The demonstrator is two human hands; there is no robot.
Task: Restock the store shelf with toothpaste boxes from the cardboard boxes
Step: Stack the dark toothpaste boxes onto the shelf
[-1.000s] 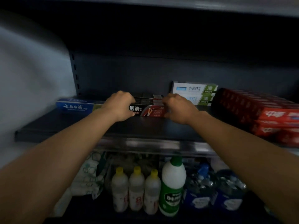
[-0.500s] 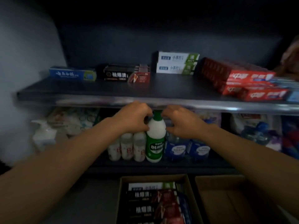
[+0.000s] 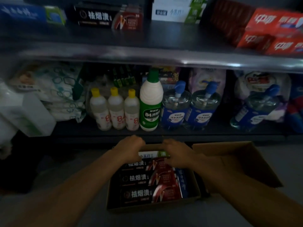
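An open cardboard box sits on the floor below the shelves. It holds three black-and-red toothpaste boxes, a white-and-green one at its far end and a blue one on the right. My left hand and my right hand hover over the far end, fingers curled down at the ends of the white-and-green box and the farthest black box. The fingertips are hidden, so any grip is unclear. On the upper shelf lies a black-and-red box.
The upper shelf also carries a blue box, white-and-green boxes and red boxes. Bottles and water jugs fill the lower shelf. A second cardboard box stands open on the right.
Both hands left the black box on the upper shelf and dropped past the lower shelf to the cardboard box on the floor. The view tilted downward with them.
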